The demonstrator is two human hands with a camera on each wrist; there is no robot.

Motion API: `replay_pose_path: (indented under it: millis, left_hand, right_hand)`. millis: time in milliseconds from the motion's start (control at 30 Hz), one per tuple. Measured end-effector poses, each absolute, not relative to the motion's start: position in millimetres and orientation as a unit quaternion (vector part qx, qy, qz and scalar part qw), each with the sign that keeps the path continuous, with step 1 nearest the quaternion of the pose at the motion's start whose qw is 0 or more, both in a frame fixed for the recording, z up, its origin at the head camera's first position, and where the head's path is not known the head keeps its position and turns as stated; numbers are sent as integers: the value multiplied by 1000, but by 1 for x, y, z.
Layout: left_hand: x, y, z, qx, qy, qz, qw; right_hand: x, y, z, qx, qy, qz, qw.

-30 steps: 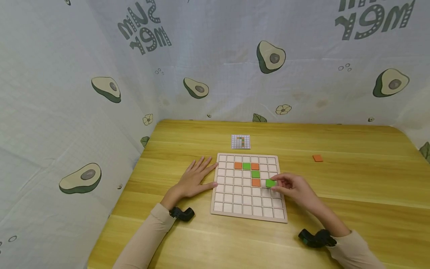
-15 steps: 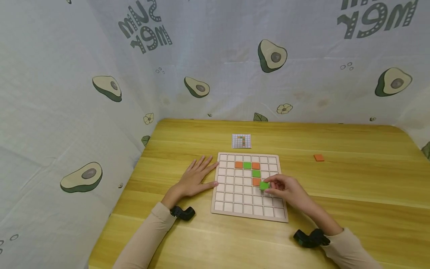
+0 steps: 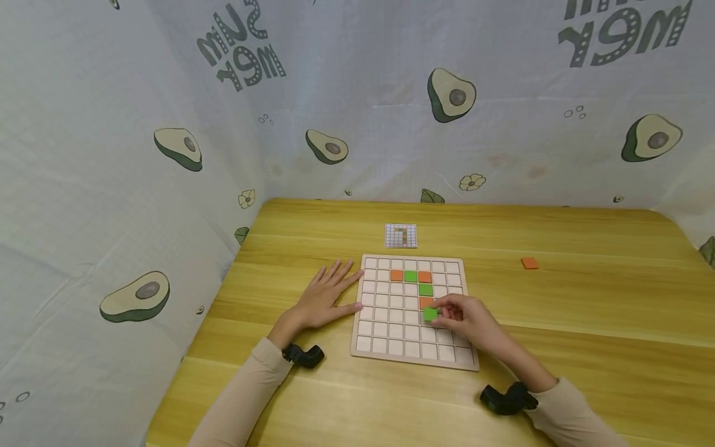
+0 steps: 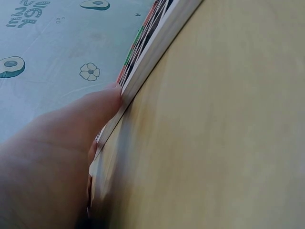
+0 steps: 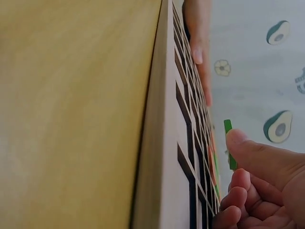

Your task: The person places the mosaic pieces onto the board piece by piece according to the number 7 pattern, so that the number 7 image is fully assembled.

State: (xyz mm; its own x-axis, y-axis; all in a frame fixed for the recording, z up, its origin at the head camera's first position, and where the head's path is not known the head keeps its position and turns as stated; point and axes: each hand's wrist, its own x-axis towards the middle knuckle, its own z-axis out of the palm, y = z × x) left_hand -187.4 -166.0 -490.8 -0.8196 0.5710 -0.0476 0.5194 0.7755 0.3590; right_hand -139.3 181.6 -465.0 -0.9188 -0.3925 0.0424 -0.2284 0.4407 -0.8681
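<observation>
A pale wooden grid board (image 3: 388, 329) lies on the table, with orange and green square tiles set in some of its cells. My right hand (image 3: 468, 318) pinches a green tile (image 3: 430, 314) between thumb and fingers, just below the lowest orange tile (image 3: 426, 303) on the board. In the right wrist view the pinched green tile (image 5: 230, 143) is seen edge-on, held a little off the board. My left hand (image 3: 321, 300) lies spread on the table, its thumb and index fingertips touching the board's left edge.
Behind the board lies a small printed grid card (image 3: 400, 236) with a coloured pattern. One loose orange tile (image 3: 529, 263) rests on the wooden table (image 3: 586, 292) to the right. A white curtain (image 3: 368, 87) with avocado prints hangs along the back and left.
My right hand has carried the green tile leftward and slightly nearer, from the board's right part to below the lowest orange tile. The left hand stays in place.
</observation>
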Motion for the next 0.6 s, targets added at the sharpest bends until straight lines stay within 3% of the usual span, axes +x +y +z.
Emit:
replay_pose_path:
  millis: [600]
  left_hand:
    - [-187,-166,-491,294,939,167,71]
  right_hand:
    - [-138,177,-471,-186,857,-474,76]
